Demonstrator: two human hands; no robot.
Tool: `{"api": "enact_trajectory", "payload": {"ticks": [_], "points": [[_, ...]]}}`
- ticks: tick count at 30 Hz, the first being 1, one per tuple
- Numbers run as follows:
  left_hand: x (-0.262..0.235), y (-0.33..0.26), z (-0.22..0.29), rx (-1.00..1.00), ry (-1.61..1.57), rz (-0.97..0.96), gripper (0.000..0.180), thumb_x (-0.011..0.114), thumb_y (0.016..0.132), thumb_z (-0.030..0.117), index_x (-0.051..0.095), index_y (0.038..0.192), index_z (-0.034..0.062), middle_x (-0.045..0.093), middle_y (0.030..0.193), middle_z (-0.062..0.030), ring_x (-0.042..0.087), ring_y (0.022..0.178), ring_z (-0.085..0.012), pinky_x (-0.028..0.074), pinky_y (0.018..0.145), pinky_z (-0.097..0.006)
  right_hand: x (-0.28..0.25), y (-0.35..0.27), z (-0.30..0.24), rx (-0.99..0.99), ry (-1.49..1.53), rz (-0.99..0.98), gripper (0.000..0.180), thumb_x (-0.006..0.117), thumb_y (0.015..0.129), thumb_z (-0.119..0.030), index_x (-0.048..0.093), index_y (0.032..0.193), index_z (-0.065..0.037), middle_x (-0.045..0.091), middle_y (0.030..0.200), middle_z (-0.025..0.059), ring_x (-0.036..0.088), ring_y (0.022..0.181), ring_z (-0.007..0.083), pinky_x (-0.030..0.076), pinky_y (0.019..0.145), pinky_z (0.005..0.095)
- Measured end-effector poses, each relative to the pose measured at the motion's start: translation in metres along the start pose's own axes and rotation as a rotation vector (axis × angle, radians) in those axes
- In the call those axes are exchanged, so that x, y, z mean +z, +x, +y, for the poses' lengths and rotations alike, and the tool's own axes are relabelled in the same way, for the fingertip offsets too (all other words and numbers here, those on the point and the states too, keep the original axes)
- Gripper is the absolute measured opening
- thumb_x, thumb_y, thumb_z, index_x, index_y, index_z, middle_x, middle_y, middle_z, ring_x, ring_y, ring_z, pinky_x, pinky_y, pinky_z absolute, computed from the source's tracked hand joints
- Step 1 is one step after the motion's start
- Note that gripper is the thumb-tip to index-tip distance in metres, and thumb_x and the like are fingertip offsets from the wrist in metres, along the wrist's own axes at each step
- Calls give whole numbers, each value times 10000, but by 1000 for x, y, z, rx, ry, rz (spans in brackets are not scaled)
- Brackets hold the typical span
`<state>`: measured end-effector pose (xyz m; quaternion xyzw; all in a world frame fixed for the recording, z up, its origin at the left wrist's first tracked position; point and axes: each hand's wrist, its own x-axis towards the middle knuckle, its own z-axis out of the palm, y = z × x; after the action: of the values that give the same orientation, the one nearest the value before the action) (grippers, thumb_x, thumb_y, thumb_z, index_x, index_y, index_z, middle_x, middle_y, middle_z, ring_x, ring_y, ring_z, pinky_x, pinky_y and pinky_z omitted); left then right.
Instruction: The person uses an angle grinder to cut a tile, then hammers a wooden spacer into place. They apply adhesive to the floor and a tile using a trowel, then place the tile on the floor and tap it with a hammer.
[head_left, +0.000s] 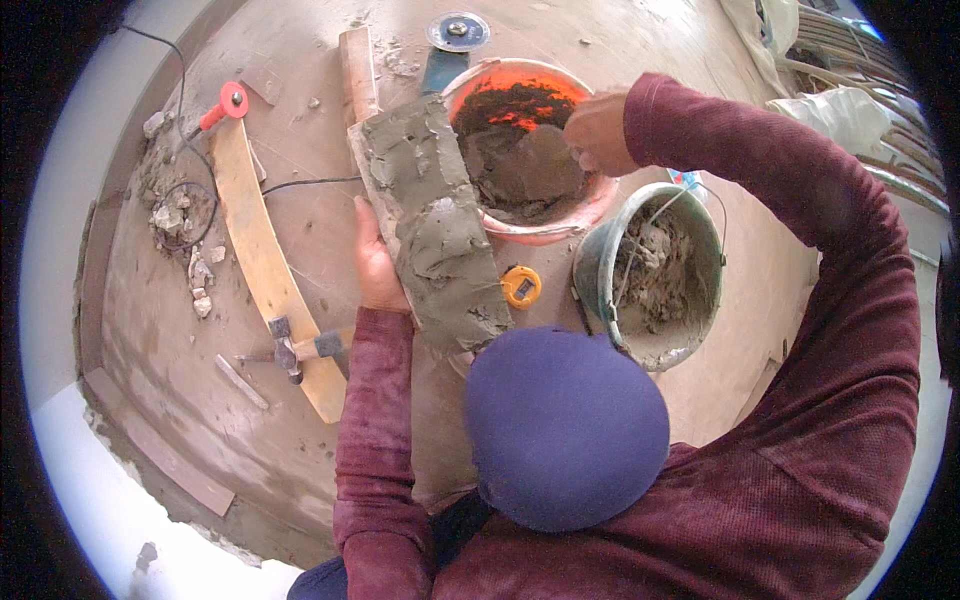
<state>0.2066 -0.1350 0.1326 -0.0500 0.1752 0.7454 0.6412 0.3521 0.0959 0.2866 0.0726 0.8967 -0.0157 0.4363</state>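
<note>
A long, narrow slab (430, 215), probably a tile, slants across the middle, its upper face spread with wet grey mortar. My left hand (378, 262) grips its left edge, thumb up along the side, the other fingers hidden beneath. Over the right rim of an orange bucket (545, 236), my right hand (602, 132) is closed around what looks like the handle of a trowel (535, 160). The flat, mortar-smeared blade lies inside the bucket against the mortar. A dark blue cap (568, 430) covers the slab's near end.
A dark green bucket (592, 270) of mortar stands right of the orange one. Near the slab lie a yellow tape measure (521, 287), an angle grinder (458, 35), a hammer (287, 350) on a wooden board (255, 235), a red-handled tool (228, 106), a cable and rubble (172, 215).
</note>
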Motion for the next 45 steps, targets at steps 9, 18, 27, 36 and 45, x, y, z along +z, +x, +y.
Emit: {"api": "enact_trajectory", "payload": {"ticks": [9, 18, 27, 36, 45], "points": [[-9, 7, -2, 31, 114, 1, 608, 341, 996, 520, 451, 1371, 55, 559, 1305, -144, 573, 1146, -315, 466, 983, -448, 1, -11, 2, -20, -51, 93, 151, 605, 781, -106, 691, 781, 18, 670, 744, 198, 681, 753, 353, 560, 684, 448], [-10, 6, -4, 3, 25, -77, 642, 318, 1000, 535, 404, 1397, 37, 537, 1329, -155, 568, 1154, -320, 465, 988, -451, 42, 23, 22, -226, -22, -98, 255, 537, 848, -174, 670, 772, 29, 646, 744, 206, 648, 735, 357, 514, 722, 452], [-3, 7, -4, -13, 21, -115, 637, 321, 998, 536, 408, 1394, 45, 533, 1330, -159, 559, 1162, -327, 455, 998, -465, 61, 7, 34, -79, 441, 39, 264, 562, 796, -212, 575, 688, 29, 569, 640, 201, 595, 652, 332, 450, 660, 446], [-16, 13, -3, 48, 99, 1, 629, 330, 997, 533, 412, 1392, 50, 526, 1341, -152, 548, 1172, -316, 447, 1006, -462, 57, -4, 38, -136, 485, 99, 255, 574, 810, -208, 551, 717, 28, 509, 626, 168, 525, 607, 281, 434, 620, 396], [-20, 13, -5, 55, 61, 12, 672, 336, 984, 558, 375, 1416, 45, 516, 1346, -176, 545, 1176, -345, 443, 1006, -480, 47, -38, 32, -96, 627, 6, 292, 530, 878, -226, 516, 709, 11, 482, 553, 76, 525, 478, 177, 455, 477, 342]]}}
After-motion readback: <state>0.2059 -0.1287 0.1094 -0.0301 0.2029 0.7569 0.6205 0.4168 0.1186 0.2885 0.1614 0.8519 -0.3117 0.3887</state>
